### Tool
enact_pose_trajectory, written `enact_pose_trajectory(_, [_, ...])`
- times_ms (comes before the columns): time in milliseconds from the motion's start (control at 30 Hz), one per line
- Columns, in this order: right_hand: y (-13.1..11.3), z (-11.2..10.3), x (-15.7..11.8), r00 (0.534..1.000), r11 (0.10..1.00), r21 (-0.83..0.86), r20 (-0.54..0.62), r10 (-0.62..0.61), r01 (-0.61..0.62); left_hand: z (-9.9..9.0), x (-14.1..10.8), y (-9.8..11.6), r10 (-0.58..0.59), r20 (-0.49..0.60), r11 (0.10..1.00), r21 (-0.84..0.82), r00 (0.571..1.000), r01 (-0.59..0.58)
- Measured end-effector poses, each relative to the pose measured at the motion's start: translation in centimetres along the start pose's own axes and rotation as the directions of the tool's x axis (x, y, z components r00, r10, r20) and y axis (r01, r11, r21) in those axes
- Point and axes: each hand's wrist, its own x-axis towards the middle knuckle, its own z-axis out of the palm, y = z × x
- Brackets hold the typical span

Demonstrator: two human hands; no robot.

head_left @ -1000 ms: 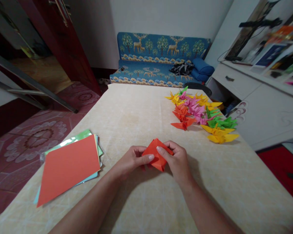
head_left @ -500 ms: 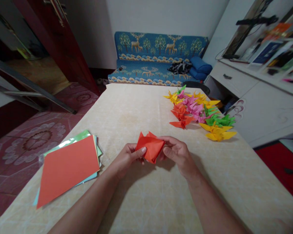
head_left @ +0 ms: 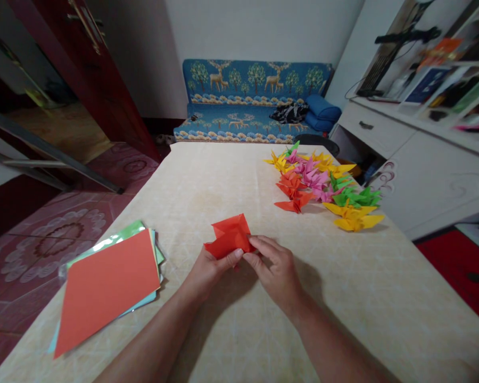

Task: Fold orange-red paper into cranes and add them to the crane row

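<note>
A partly folded sheet of red origami paper (head_left: 229, 236) is held between both hands above the middle of the table, its upper flaps spread apart. My left hand (head_left: 213, 266) grips its lower left part, thumb on the near side. On the lower right corner, my right hand (head_left: 273, 266) pinches the paper between thumb and fingers. The fingers behind the paper are partly hidden. To the left lies a stack of coloured paper with a red sheet (head_left: 107, 290) on top and green and blue sheets showing beneath.
Several folded paper cranes in yellow (head_left: 353, 217), red (head_left: 293, 202), pink (head_left: 313, 173) and green (head_left: 359, 197) cluster at the table's far right. Beyond the pale table (head_left: 207, 175) stands a blue patterned sofa (head_left: 239, 101). A white cabinet (head_left: 435, 170) is on the right.
The red paper has turned and its flaps now stand apart. My right hand has moved left and closed on the paper's lower right corner. The view has shifted slightly.
</note>
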Motion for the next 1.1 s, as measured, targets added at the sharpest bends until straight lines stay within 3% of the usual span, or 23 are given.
enact_pose_trajectory(200, [-0.6, -0.3, 0.0, 0.986, 0.989, -0.103, 0.114, 0.12, -0.108, 0.1, -0.3, 0.0, -0.022, -0.001, 0.999, 0.029, 1.0, 0.022])
enact_pose_trajectory(367, [-0.5, 0.0, 0.0, 0.983, 0.989, -0.112, 0.145, 0.108, -0.092, 0.4, -0.6, 0.1, -0.098, -0.006, 0.995, 0.004, 0.995, 0.098])
enact_pose_trajectory(500, [-0.4, 0.2, -0.2, 0.982, 0.993, -0.054, 0.153, 0.113, -0.106, 0.3, -0.6, -0.2, -0.125, -0.001, 0.991, -0.057, 0.992, 0.125])
enact_pose_trajectory(667, [-0.9, 0.3, -0.2, 0.96, 0.976, 0.016, 0.185, 0.21, -0.216, 0.2, -0.4, -0.7, -0.135, 0.03, 0.979, -0.15, 0.99, 0.139])
enact_pose_trajectory(833, [-1.1, 0.5, -0.2, 0.95, 0.938, 0.196, 0.187, 0.249, -0.284, 0.2, -0.7, -1.1, -0.137, 0.072, 0.978, -0.149, 0.988, 0.146])
enact_pose_trajectory(1000, [-0.9, 0.7, -0.3, 0.939, 0.934, 0.165, 0.198, 0.282, -0.316, 0.4, -1.1, -1.8, -0.182, 0.165, 0.97, -0.132, 0.969, 0.205])
enact_pose_trajectory(1100, [-1.0, 0.8, -0.4, 0.919, 0.884, 0.27, 0.212, 0.333, -0.382, 0.6, -1.1, -1.8, -0.189, 0.186, 0.966, -0.14, 0.964, 0.217])
